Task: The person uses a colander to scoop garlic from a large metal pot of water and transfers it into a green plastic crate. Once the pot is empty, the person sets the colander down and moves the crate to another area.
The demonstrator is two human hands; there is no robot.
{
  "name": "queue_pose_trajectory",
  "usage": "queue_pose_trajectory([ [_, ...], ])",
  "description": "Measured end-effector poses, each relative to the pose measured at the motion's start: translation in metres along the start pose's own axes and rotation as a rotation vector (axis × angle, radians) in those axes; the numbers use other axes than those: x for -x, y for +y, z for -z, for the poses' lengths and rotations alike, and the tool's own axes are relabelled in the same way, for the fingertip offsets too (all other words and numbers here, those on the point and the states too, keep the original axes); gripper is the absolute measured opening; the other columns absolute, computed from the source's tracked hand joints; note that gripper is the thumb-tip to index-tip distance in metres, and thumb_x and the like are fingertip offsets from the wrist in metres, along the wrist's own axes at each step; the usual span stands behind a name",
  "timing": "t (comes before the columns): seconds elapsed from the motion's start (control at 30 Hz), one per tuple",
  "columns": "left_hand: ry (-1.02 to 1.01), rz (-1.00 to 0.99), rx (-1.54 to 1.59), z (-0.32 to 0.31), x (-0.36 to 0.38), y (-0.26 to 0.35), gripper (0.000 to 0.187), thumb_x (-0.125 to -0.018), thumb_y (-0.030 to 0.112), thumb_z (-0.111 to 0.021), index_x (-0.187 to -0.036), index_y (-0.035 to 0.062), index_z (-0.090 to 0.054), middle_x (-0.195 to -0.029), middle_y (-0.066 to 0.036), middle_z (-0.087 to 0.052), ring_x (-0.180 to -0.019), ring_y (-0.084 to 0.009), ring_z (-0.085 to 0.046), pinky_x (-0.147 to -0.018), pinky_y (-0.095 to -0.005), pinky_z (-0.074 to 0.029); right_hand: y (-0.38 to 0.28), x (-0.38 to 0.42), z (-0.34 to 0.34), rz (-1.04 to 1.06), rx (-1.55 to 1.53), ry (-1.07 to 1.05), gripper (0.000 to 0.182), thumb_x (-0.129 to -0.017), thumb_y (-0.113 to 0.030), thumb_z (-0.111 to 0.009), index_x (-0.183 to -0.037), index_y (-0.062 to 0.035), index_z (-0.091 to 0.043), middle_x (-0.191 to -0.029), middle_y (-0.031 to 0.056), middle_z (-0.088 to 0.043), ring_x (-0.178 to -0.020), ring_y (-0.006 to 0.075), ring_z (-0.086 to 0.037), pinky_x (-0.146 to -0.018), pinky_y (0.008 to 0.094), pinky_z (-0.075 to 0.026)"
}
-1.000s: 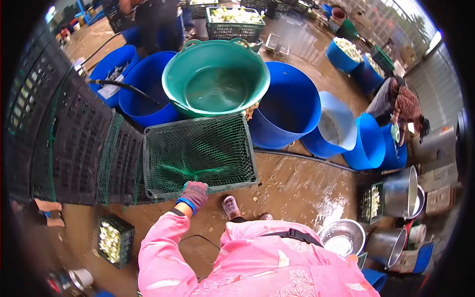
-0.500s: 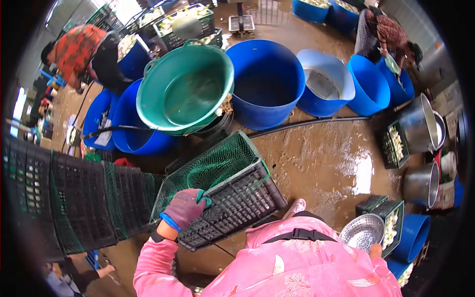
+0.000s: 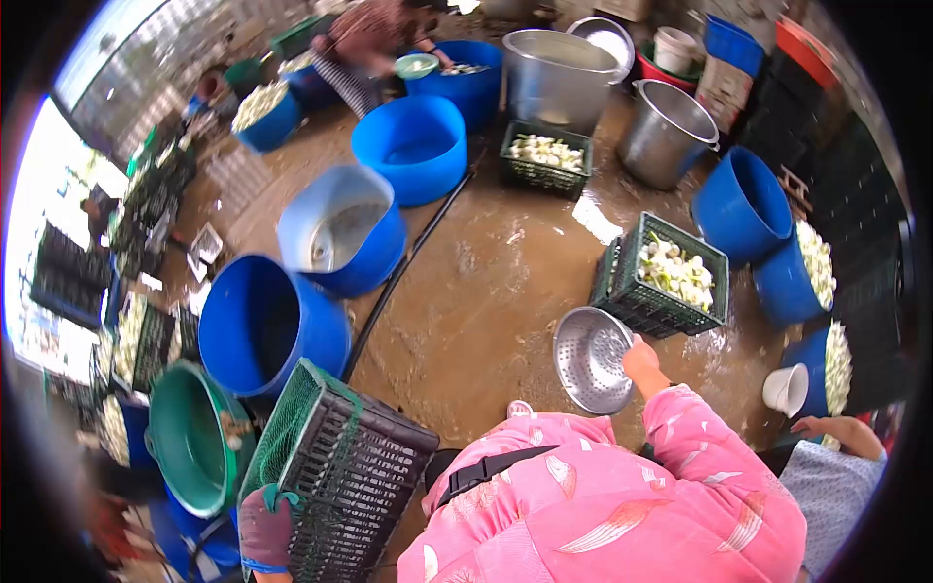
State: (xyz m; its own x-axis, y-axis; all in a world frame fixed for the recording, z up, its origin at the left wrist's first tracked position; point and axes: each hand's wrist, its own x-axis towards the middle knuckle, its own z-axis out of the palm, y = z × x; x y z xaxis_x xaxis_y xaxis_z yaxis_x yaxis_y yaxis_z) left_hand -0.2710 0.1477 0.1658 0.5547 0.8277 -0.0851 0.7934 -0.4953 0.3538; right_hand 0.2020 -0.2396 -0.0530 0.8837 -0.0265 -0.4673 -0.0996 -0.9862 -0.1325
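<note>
My left hand [image 3: 264, 530], in a purplish work glove with green at the thumb, grips the rim of a black plastic crate [image 3: 374, 466] at lower left. Green netting [image 3: 282, 423] lines the crate, which stands tilted. My right hand [image 3: 642, 363], bare, holds the rim of a perforated metal colander [image 3: 588, 340]. The colander's bowl faces up, and nothing shows inside it. Just beyond it stands a dark green crate [image 3: 634, 303] heaped with white, bulb-like vegetables [image 3: 675, 272].
A green tub [image 3: 228, 457] and several blue tubs [image 3: 326, 325] line the left. A black hose [image 3: 408, 267] crosses the wet floor [image 3: 486, 311]. Metal pots [image 3: 666, 131] stand at the back right. One person [image 3: 374, 39] bends over a tub; another person's arm [image 3: 841, 432] shows at right.
My view has swung to the right, so the tubs and black crate sit further left. The colander and my right hand now show fully. My left hand stays on the black crate.
</note>
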Motion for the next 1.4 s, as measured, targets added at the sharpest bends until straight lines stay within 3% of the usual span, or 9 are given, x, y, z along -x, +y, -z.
queue_pose_trajectory([
  [0.5,-0.151,-0.317,0.2,-0.126,-0.315,0.249,0.017,-0.074,0.012,-0.059,-0.087,0.0008,-0.061,-0.076,-0.013,-0.063,-0.068,-0.0254,-0.06,-0.065,-0.0316,-0.047,-0.011,-0.204,0.099,-0.002,-0.491,0.315,0.045,-0.071,-0.009,-0.045,-0.116,-0.0032,-0.048,-0.101,0.0242,-0.056,-0.097,0.0374,-0.052,-0.084,0.0395,-0.041],
  [0.7,-0.183,-0.698,-0.075,-0.189,-0.44,0.43,0.02,-0.074,0.021,-0.059,-0.082,0.0032,-0.061,-0.078,-0.015,-0.062,-0.074,-0.0316,-0.059,-0.066,-0.0394,-0.046,0.043,-0.294,0.13,-0.293,-0.886,0.408,0.033,-0.067,-0.003,-0.046,-0.098,0.0017,-0.056,-0.087,0.0132,-0.061,-0.082,0.0237,-0.058,-0.073,0.0351,-0.046],
  [0.77,-0.251,-0.792,-0.103,-0.221,-0.482,0.473,0.021,-0.075,0.024,-0.057,-0.081,0.0045,-0.061,-0.08,-0.015,-0.062,-0.075,-0.0323,-0.059,-0.067,-0.0409,-0.046,0.047,-0.303,0.158,-0.547,-1.215,0.232,0.03,-0.066,-0.001,-0.046,-0.094,0.0028,-0.054,-0.087,0.0141,-0.059,-0.081,0.0253,-0.059,-0.067,0.0373,-0.049],
  [0.9,-0.283,-1.021,-0.196,-0.266,-0.547,0.571,0.024,-0.076,0.028,-0.055,-0.082,0.006,-0.061,-0.083,-0.015,-0.062,-0.078,-0.0317,-0.059,-0.069,-0.0412,-0.046,0.011,-0.312,0.209,-0.397,-1.893,0.144,0.037,-0.068,-0.007,-0.045,-0.103,0.0005,-0.049,-0.096,0.016,-0.057,-0.085,0.0291,-0.059,-0.066,0.0412,-0.049],
  [1.03,-0.444,-1.039,-0.319,-0.311,-0.597,0.671,0.028,-0.077,0.031,-0.053,-0.084,0.0056,-0.06,-0.085,-0.016,-0.061,-0.081,-0.0317,-0.058,-0.071,-0.0414,-0.045,-0.007,-0.407,0.223,-0.295,-2.323,-0.243,0.042,-0.069,-0.014,-0.045,-0.108,0.0,-0.049,-0.106,0.0181,-0.055,-0.098,0.0334,-0.055,-0.078,0.0437,-0.045],
  [1.1,-0.556,-1.039,-0.398,-0.334,-0.618,0.721,0.029,-0.078,0.033,-0.052,-0.086,0.0051,-0.06,-0.087,-0.016,-0.061,-0.083,-0.0319,-0.057,-0.074,-0.0415,-0.044,-0.05,-0.463,0.242,0.102,-2.273,-0.345,0.042,-0.074,-0.026,-0.042,-0.11,-0.008,-0.054,-0.114,0.0131,-0.054,-0.104,0.0336,-0.051,-0.087,0.0506,-0.036],
  [1.2,-0.595,-1.196,-0.383,-0.377,-0.644,0.786,0.025,-0.076,0.029,-0.052,-0.08,0.0056,-0.06,-0.079,-0.016,-0.061,-0.077,-0.0324,-0.058,-0.069,-0.0416,-0.045,-0.103,-0.565,0.26,0.1,-2.372,-0.437,0.042,-0.075,-0.029,-0.043,-0.111,-0.012,-0.056,-0.118,0.0096,-0.053,-0.118,0.0298,-0.039,-0.097,0.0537,-0.017],
  [1.33,-0.648,-1.36,-0.404,-0.432,-0.678,0.851,0.019,-0.073,0.023,-0.053,-0.071,0.0061,-0.062,-0.07,-0.015,-0.061,-0.07,-0.0323,-0.059,-0.064,-0.0423,-0.046,-0.14,-0.674,0.274,-0.044,-2.169,-0.487,0.043,-0.068,-0.026,-0.048,-0.108,-0.0121,-0.056,-0.111,0.0072,-0.056,-0.112,0.0253,-0.043,-0.094,0.0553,-0.02],
  [1.4,-0.697,-1.336,-0.433,-0.452,-0.692,0.881,0.018,-0.073,0.022,-0.054,-0.069,0.006,-0.062,-0.07,-0.015,-0.061,-0.069,-0.0313,-0.06,-0.064,-0.0413,-0.046,-0.139,-0.72,0.277,-0.162,-2.117,-0.495,0.04,-0.067,-0.021,-0.047,-0.105,-0.0108,-0.056,-0.103,0.0051,-0.059,-0.099,0.0228,-0.052,-0.085,0.0467,-0.034],
])
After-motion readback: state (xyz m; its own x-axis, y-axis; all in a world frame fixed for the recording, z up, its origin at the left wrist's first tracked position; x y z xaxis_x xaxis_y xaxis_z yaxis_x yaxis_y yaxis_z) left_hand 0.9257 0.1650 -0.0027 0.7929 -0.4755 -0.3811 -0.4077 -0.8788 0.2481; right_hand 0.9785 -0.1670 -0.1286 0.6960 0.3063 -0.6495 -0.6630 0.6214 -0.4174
